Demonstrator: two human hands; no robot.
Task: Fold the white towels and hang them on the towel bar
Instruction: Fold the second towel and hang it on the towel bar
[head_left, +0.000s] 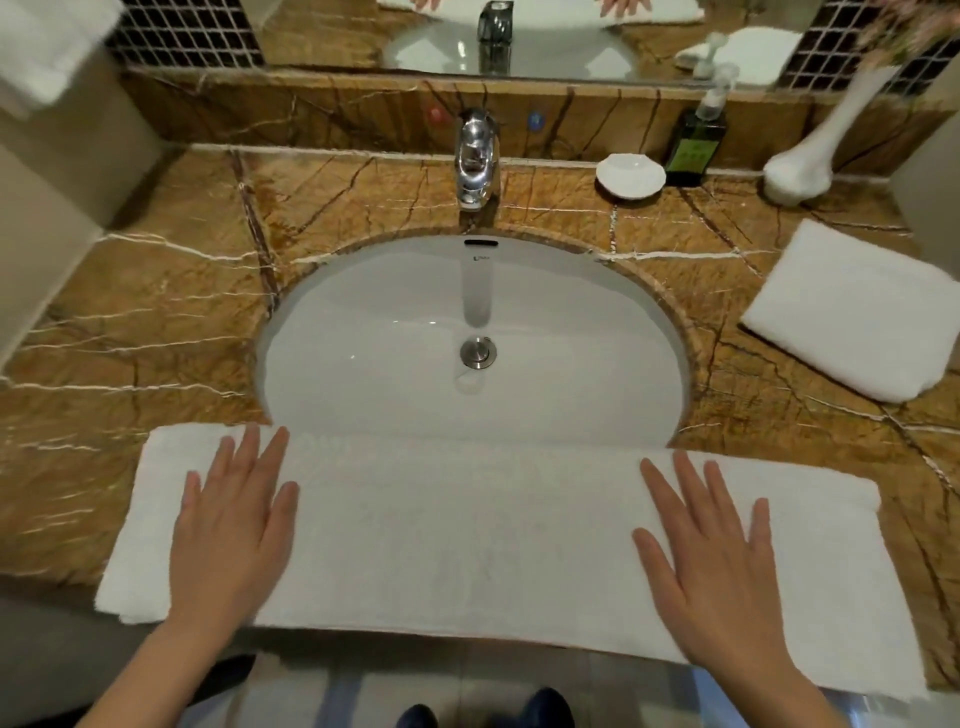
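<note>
White towel (467, 525) lies long axis left-right across lower frame; left hand (234, 525) and right hand (711, 551) press flat near opposite ends, gripping nothing.

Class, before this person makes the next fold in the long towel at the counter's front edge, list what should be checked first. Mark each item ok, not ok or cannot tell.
1. Both hands placed: the left hand and right hand lie flat, fingers straight, on the long towel: ok.
2. Towel smooth: no bunching shows between the hands: ok.
3. Towel fully supported: its middle bridges the front of the sink: not ok.
4. Water off: no stream falls from the faucet: ok.
5. Second folded towel out of the way: it lies apart on the counter, at the right: ok.
6. Towel bar free: it is out of view: cannot tell.
</note>
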